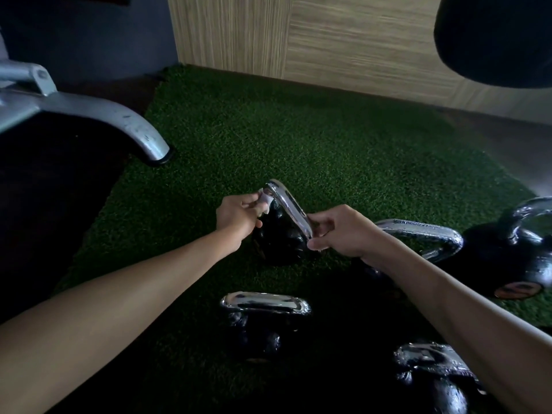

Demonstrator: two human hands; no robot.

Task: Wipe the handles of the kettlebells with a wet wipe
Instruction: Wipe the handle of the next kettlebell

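Head view: the left hand (239, 215) pinches a white wet wipe (265, 199) against the far corner of a chrome handle (289, 207) — that of a black kettlebell (279, 240) standing on green turf (313, 138). The right hand (339, 231) grips the handle's near end — fingers curled around it. Four other kettlebells stand nearby.

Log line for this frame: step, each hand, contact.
step: wiping handle | left hand: holds wipe at handle's far corner | right hand: grips handle's near end | kettlebell: on turf
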